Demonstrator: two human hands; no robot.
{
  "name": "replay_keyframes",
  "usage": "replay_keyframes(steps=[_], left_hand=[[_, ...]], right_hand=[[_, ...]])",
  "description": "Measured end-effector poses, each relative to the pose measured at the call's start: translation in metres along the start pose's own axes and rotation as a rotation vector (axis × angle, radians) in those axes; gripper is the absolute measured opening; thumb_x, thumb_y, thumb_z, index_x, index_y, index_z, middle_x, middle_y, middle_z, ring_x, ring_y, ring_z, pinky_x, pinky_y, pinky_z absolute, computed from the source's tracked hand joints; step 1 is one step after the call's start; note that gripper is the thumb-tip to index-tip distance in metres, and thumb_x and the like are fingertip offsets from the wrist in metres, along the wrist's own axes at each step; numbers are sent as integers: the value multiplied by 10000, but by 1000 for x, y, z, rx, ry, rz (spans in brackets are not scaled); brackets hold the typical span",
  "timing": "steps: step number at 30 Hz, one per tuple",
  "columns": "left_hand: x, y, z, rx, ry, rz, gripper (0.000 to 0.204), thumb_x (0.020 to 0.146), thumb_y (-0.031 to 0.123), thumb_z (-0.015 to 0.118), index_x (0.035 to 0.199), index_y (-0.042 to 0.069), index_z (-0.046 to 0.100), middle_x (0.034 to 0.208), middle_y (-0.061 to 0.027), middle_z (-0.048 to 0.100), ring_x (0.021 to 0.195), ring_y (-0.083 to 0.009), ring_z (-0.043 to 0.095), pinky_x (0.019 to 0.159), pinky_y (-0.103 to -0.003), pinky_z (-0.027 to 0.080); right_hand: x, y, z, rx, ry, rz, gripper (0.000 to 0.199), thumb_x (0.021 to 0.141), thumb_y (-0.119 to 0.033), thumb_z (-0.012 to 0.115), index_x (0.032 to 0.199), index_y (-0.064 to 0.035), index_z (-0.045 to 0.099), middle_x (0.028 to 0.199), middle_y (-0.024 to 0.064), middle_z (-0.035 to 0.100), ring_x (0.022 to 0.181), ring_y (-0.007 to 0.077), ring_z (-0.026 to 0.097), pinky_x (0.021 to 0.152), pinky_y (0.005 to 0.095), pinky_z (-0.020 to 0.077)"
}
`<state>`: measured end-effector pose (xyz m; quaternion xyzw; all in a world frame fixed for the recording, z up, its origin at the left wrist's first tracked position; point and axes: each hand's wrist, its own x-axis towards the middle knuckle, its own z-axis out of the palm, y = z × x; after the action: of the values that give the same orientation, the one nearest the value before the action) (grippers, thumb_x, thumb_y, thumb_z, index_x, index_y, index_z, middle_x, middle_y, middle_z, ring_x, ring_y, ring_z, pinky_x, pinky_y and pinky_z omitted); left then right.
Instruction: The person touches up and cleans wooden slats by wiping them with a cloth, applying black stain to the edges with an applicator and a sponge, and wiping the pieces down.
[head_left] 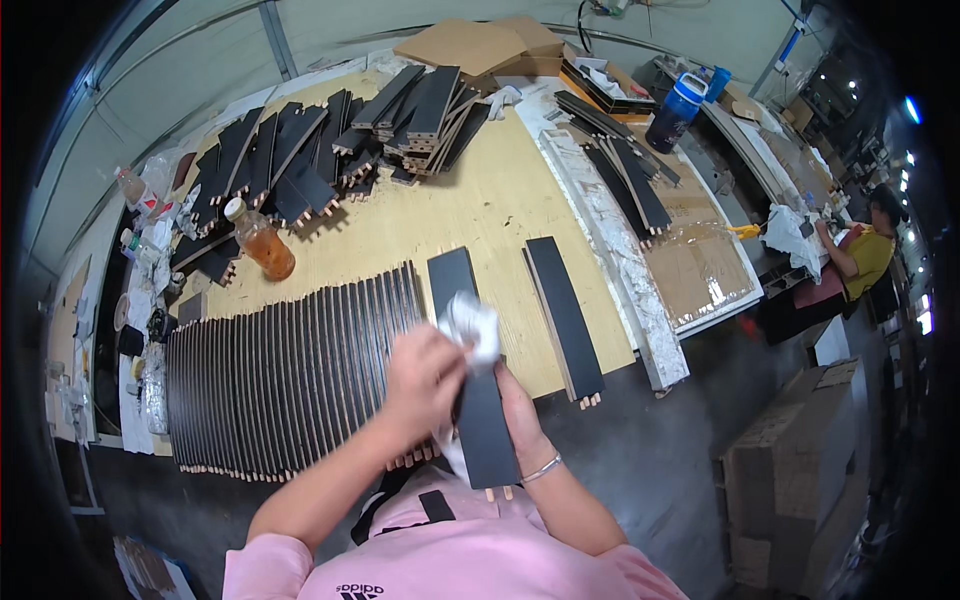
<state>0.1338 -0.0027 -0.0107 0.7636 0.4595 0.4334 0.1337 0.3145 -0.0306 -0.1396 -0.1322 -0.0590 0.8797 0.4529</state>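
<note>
Nearby | bottle [264, 240] (amber) | slat row [290, 370] left of panel [478, 380]

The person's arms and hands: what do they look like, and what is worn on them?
Both forearms are bare. Pink short sleeves cover the upper arms. The left hand wears no glove, ring or watch that shows. The right hand is also ungloved, with a thin silver bracelet around the wrist.

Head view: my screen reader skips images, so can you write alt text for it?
A person's left hand presses a white cloth onto a black panel that the right hand steadies on a workbench. A row of black slats lies left, a bottle of orange liquid behind.
</note>
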Motion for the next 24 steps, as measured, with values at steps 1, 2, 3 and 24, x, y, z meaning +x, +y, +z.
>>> replay_keyframes(steps=[1, 2, 3, 24], left_hand=[[-22, 7, -3, -49, -48, 45, 224, 800, 44, 843, 1021, 74, 816, 905, -91, 657, 888, -306, 633, 805, -436, 436], [-44, 18, -3, -113, -103, 94, 220, 817, 75, 845, 1033, 72, 808, 900, -97, 650, 898, -320, 644, 805, -444, 435], [-53, 34, 0, -152, -83, 45, 275, 755, 38, 850, 1015, 124, 832, 861, -75, 633, 822, -293, 598, 775, -434, 407], [-43, -50, -140, 542, 98, -172, 286, 817, 81, 862, 1100, 88, 827, 1163, -81, 750, 1185, -333, 653, 1041, -521, 463]], right_hand=[[9, 3, 10, -24, 96, -10, 483, 1225, -488, 417, 1336, -89, 665, 1186, 24, 738, 1009, 125, 722, 835, 292, 615], [15, -1, 27, -64, 173, -20, 482, 1225, -486, 419, 1343, -89, 667, 1186, 21, 739, 1004, 122, 721, 830, 285, 612], [13, -4, 29, -81, 172, -27, 482, 1225, -483, 422, 1350, -89, 669, 1185, 17, 741, 999, 119, 719, 824, 277, 609], [34, -40, 132, -266, 51, -255, 792, 1133, -764, 357, 1188, -29, 645, 1009, 93, 635, 794, 176, 580, 696, 354, 538]])
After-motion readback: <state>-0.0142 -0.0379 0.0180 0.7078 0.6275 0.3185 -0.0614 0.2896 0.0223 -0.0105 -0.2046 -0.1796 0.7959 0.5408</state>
